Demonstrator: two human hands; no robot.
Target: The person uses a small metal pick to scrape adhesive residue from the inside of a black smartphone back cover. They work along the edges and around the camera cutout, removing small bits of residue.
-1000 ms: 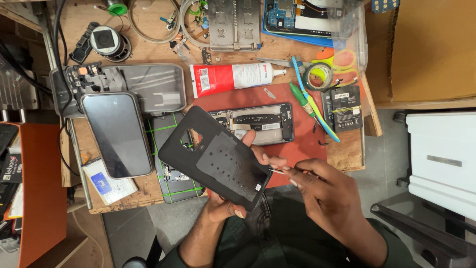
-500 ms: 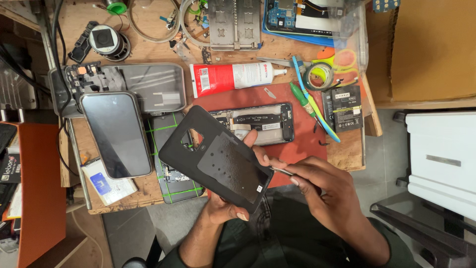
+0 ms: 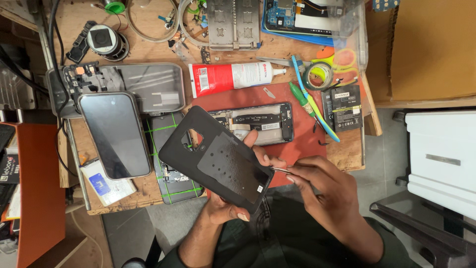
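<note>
While the left hand point(image 3: 233, 203) grips a back cover point(image 3: 215, 159), the right hand point(image 3: 322, 183) pinches tweezers point(image 3: 278, 169).

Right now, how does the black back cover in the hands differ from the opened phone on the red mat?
The black back cover is held tilted in the left hand; the opened phone lies flat. The back cover is a plain dark shell with a camera cutout; the opened phone shows its inner parts. Both are phone-shaped rectangles.

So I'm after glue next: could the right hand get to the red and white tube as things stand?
Probably not at once: the right hand pinches tweezers at the black back cover. The way to the tube, past the opened phone, looks open.
</note>
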